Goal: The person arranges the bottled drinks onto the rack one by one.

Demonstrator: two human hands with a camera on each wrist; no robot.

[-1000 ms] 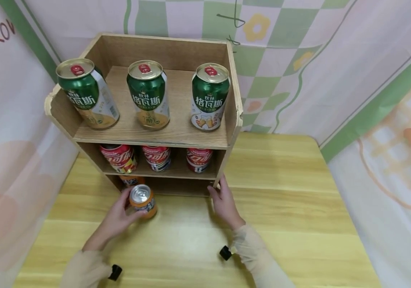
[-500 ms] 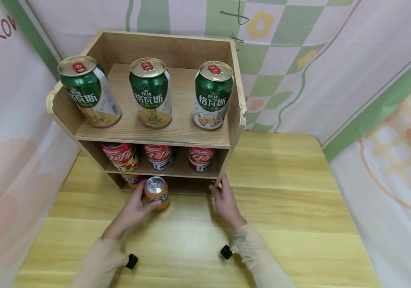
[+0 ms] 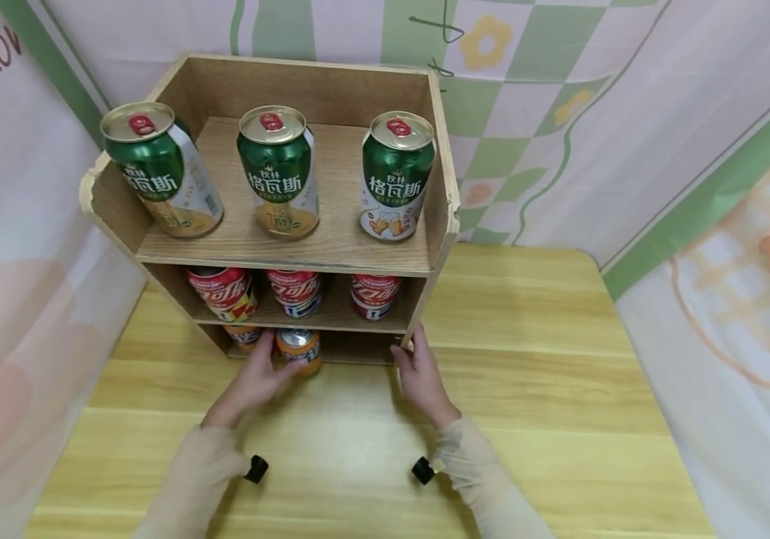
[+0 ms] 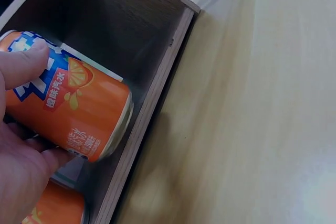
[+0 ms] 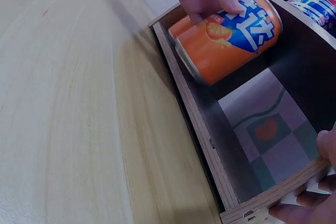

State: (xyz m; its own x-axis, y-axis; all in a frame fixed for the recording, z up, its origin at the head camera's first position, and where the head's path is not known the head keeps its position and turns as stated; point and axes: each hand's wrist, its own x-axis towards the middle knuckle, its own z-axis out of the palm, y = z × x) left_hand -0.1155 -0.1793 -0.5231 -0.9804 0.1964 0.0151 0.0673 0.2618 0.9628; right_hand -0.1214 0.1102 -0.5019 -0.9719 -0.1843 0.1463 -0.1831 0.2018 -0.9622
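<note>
My left hand (image 3: 253, 382) grips an orange soda can (image 3: 299, 352) between thumb and fingers, at the front of the wooden shelf's (image 3: 341, 187) bottom tier. In the left wrist view the can (image 4: 79, 103) is over the bottom board, inside the front edge; whether it touches the board I cannot tell. Another orange can (image 3: 243, 337) stands to its left in that tier, partly hidden. My right hand (image 3: 424, 380) holds the lower right side panel (image 5: 278, 190), thumb on the inner face and fingers outside.
Three red cola cans stand on the middle tier, among them a right-hand one (image 3: 374, 297). Three green-and-white cans, such as the middle one (image 3: 279, 176), stand on the top. The shelf rests on a wooden table (image 3: 526, 359) before a patterned cloth backdrop (image 3: 526, 97).
My left hand has carried the orange can to the right and then back toward the bottom tier, beneath the middle board's edge. My right hand stays on the side panel.
</note>
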